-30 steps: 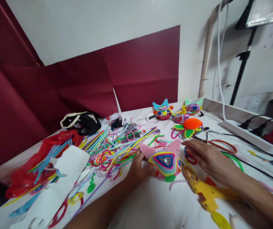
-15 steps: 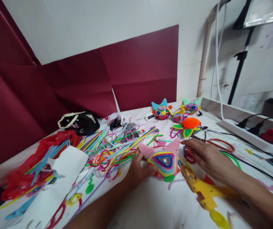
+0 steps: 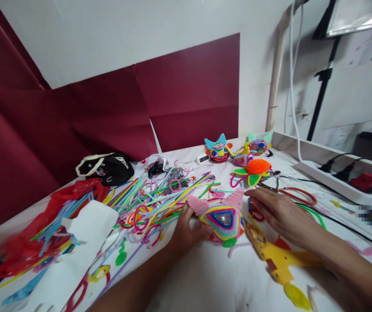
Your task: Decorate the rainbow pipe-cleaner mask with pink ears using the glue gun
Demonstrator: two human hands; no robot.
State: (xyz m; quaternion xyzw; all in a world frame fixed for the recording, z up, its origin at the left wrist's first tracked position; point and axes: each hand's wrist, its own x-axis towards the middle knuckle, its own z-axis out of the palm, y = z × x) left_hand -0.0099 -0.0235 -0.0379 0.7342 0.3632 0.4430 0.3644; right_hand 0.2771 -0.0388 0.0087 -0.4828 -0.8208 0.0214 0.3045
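Note:
My left hand [image 3: 186,229] grips the left side of a pipe-cleaner cat face [image 3: 222,219] with pink ears and a rainbow triangular front, resting on the white table [image 3: 211,281]. My right hand [image 3: 278,212] lies to its right with fingers stretched flat over the table, near red loops [image 3: 255,214] and just short of scissors [image 3: 272,188]. A yellow glue gun [image 3: 278,262] lies under my right forearm.
A heap of loose coloured pipe cleaners [image 3: 147,199] covers the table's left middle, with a red plastic bag [image 3: 43,221], white paper [image 3: 82,242] and a black pouch [image 3: 106,167]. Finished pipe-cleaner figures [image 3: 234,156] stand at the back. A power strip [image 3: 338,184] with cables lies right.
Both hands keep their hold and place; only the camera has drifted slightly, shifting the scene a little to the left.

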